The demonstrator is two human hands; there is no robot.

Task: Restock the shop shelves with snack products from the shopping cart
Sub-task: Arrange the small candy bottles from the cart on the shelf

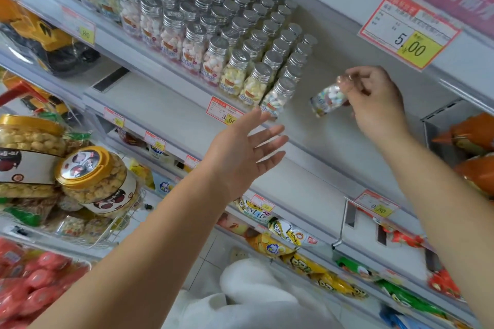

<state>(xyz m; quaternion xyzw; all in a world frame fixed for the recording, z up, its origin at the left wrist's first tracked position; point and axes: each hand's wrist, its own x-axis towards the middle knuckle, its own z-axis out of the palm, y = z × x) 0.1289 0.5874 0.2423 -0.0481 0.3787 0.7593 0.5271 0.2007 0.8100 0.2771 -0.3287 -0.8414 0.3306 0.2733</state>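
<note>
Right hand: up at two o'clock in the view, the right hand (pixel 374 99) pinches a small candy bottle (pixel 328 99) by its top end, with thumb and fingertips curled over the cap.
Candy bottle: it's clear and packed with pale mixed-colour sweets. It hangs tilted, base pointing toward eight o'clock, over a bare stretch of the shelf (pixel 334 141). Whether the base touches the shelf, I cannot tell.
Left hand: dead centre, the left hand (pixel 246 152) is released, palm showing, fingers straight and spread toward two o'clock, grasping nothing. It sits at eight o'clock of the candy bottle, apart from it.
Bottle rows: silver-capped bottles (pixel 213 35) stand upright in tight rows, running from twelve o'clock down to the shelf's front edge. The front corner one stands at nine o'clock of the candy bottle, near it but not touching.
Price tags: a red-bordered tag (pixel 409 32) reading 5.00 hangs at one o'clock on the shelf above. A smaller tag (pixel 226 112) reading 3.00 sits on the front lip under the bottle rows, just past the left fingertips.
Shopping cart: at eight o'clock, the wire shopping cart (pixel 125 224) carries gold-lidded jars (pixel 93 179) of puffed snacks, lying tilted among other packets.
Lower shelves: at five o'clock, yellow and green snack bags (pixel 315 264) line the rows below.
Far right: orange bags (pixel 473 136) sit in a compartment at three o'clock.
</note>
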